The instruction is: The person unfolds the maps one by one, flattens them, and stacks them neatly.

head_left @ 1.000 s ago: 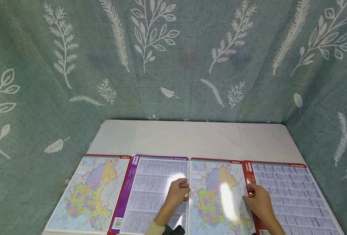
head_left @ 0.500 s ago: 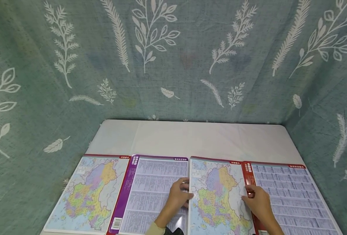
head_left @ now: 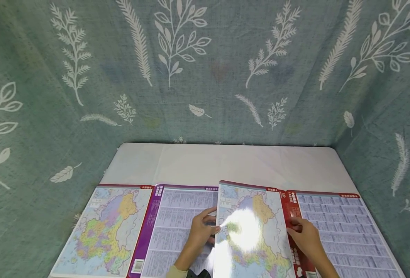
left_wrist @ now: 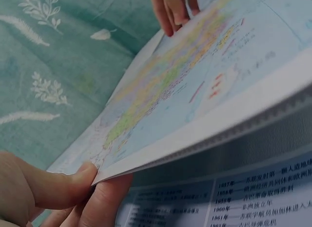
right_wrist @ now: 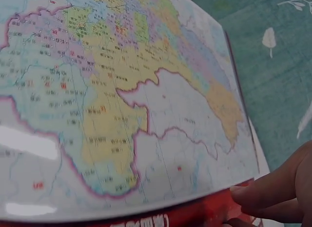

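A glossy map sheet [head_left: 269, 204] lies between my hands, its left edge raised over a purple-edged text sheet [head_left: 177, 216]. My left hand [head_left: 199, 231] pinches that raised edge, with the thumb [left_wrist: 80, 180] on top and fingers beneath, as the left wrist view shows. At the map's right edge, my right hand [head_left: 305, 239] pinches the sheet beside a red strip [head_left: 293, 210]; its thumb and forefinger meet there in the right wrist view. Glare covers part of the map.
Another map panel [head_left: 104, 227] lies flat at the far left. A red-edged panel of text columns [head_left: 344, 227] lies at the right, partly under my right hand. Behind the sheets is the white table [head_left: 226, 162], bounded by green leaf-patterned cloth [head_left: 205, 73].
The left hand has taken the map's left edge, lifted it and moved it left over the purple-edged sheet. More of the red strip shows. The right hand stays nearly in place.
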`<state>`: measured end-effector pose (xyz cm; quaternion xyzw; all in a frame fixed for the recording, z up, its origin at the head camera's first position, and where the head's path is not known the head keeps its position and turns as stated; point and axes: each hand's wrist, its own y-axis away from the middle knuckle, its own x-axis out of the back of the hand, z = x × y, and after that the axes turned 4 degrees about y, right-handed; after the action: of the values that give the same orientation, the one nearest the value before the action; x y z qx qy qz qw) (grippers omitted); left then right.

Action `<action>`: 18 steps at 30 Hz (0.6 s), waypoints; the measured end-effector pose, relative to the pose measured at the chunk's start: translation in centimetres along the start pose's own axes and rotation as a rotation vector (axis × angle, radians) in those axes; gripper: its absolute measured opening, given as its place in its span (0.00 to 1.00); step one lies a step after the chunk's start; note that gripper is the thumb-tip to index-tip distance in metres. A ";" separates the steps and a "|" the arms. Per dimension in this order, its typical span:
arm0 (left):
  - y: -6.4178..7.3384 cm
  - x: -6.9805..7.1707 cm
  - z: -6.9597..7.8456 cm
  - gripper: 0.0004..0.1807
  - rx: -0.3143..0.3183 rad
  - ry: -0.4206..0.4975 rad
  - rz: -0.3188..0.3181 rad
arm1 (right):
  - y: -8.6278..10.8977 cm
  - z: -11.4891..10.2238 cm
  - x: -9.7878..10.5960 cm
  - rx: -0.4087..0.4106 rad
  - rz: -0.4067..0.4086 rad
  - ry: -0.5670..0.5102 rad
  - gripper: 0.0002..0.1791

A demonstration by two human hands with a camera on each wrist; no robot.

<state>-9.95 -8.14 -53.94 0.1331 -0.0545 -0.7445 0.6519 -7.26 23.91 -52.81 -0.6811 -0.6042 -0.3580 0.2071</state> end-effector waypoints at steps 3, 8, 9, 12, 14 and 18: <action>0.1 0.6 0.2 0.34 0.010 0.021 -0.002 | 0.1 0.2 0.1 0.010 -0.021 -0.032 0.20; 0.0 1.4 0.7 0.35 0.036 0.065 0.026 | 0.3 0.4 0.3 0.011 -0.062 -0.095 0.23; 0.0 1.5 0.8 0.35 0.039 0.069 0.031 | 0.3 0.4 0.3 0.012 -0.073 -0.108 0.23; 0.0 1.8 1.2 0.35 0.036 0.075 0.038 | 0.4 0.4 0.3 0.003 -0.106 -0.160 0.26; 0.1 1.9 1.4 0.35 0.039 0.065 0.035 | 0.4 0.5 0.3 -0.001 -0.115 -0.193 0.28; 0.2 2.4 2.0 0.33 0.034 0.041 0.039 | 0.3 0.5 0.2 0.001 -0.169 -0.334 0.35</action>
<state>-10.58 -10.72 -52.29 0.1583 -0.0565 -0.7276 0.6651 -6.80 24.36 -52.96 -0.6778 -0.6853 -0.2559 0.0735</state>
